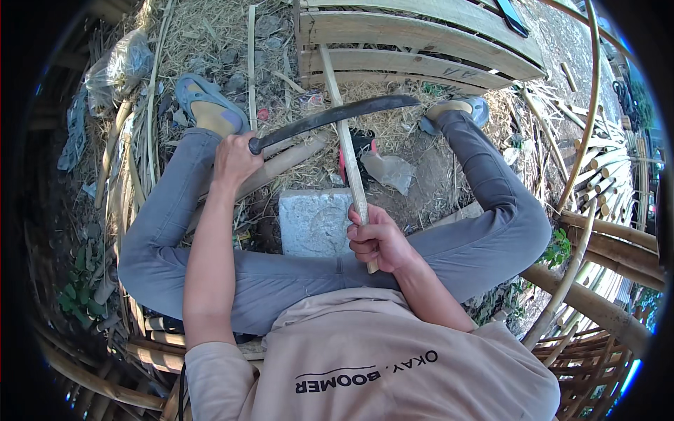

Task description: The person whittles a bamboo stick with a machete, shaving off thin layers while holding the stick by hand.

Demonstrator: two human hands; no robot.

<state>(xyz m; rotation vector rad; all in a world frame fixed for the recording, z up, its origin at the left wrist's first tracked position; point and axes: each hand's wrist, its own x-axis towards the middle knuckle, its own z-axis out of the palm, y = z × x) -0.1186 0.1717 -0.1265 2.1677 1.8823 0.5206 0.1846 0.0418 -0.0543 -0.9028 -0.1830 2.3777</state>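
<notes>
My left hand is closed round the handle of a machete with a long, dark, curved blade. The blade points to the right and crosses above a pale bamboo strip; whether it touches the strip I cannot tell. Near my lap, my right hand grips the near end of this strip, fingers wrapped round it. From there the strip slants away, its far end reaching the slats of a wooden crate. A pale stone block sits between my legs, just left of my right hand.
A crumpled clear plastic bag lies on the ground beyond the block. Straw and shavings cover the ground round my sandals. Cut bamboo pieces are piled at the right, near thick bamboo poles. Long strips lie at the left.
</notes>
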